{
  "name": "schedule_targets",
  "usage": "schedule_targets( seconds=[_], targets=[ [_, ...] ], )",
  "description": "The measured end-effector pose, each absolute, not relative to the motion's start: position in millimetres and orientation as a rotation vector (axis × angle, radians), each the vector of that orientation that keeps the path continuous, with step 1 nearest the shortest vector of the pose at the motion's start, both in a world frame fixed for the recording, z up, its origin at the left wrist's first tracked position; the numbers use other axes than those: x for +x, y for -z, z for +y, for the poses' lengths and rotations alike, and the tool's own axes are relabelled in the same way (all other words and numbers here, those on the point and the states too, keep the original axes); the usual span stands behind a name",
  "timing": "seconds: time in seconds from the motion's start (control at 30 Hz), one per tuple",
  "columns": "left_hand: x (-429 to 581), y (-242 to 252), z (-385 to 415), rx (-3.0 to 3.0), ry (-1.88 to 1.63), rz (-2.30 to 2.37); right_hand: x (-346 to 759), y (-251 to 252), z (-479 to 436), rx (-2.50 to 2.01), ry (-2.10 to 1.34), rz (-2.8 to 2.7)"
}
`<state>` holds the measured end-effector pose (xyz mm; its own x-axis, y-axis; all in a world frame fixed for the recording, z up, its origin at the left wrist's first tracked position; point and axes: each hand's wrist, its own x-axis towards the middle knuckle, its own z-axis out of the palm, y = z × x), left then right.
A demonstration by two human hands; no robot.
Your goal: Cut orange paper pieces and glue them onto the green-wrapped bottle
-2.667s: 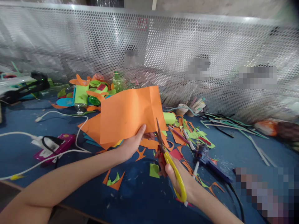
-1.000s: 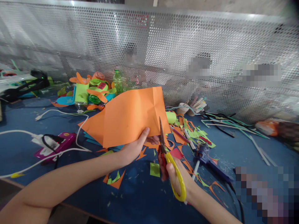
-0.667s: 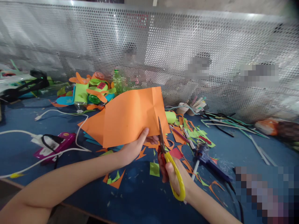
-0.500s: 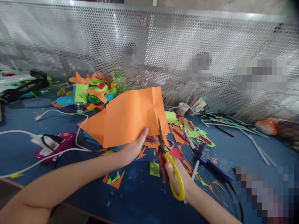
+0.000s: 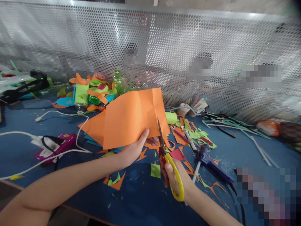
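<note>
One orange sheet (image 5: 131,117), one pair of scissors (image 5: 169,164) with a yellow handle loop, and two bare hands are at work over a blue bench (image 5: 131,197). The bench also carries one blue glue gun (image 5: 207,157), one magenta gadget (image 5: 61,145) wrapped in white cable, and too many orange and green paper scraps (image 5: 188,133) to count. The left hand (image 5: 132,150) has its fingers (image 5: 144,135) pinched tight on the sheet's lower edge, thumb on the near face and the rest tucked behind. The sheet rises above and to the left of that pinch, lifted clear of the bench. The right hand (image 5: 171,179) has its fingers (image 5: 166,173) curled closed through the scissor handles. The blades point up and away from them, nearly together, at the sheet's lower right corner just beside the left fingertips. The glue gun lies just right of the right fingers, the scraps spread beyond and beneath them, and the magenta gadget sits well to the left of the left fingers. Compared with a second ago, the blade tips lean slightly further left, toward the left fingers. The right hand sits a touch nearer the sheet, and the left pinch holds the same spot.
</note>
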<state>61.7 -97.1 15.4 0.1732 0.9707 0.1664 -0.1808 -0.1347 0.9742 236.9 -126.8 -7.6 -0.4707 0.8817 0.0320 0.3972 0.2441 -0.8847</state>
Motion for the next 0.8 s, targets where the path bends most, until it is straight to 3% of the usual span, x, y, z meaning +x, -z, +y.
schedule_targets(
  seconds=[0.6, 0.8],
  targets=[
    [58.8, -12.3, -93.7, 1.309, -1.216, 0.916, 234.2, 14.7, -122.4, -1.3, -1.267, -1.864],
    [58.7, -12.6, -93.4, 1.324, -1.221, 0.936, 236.1, 13.1, -121.3, -1.291, -1.159, -1.981]
  ],
)
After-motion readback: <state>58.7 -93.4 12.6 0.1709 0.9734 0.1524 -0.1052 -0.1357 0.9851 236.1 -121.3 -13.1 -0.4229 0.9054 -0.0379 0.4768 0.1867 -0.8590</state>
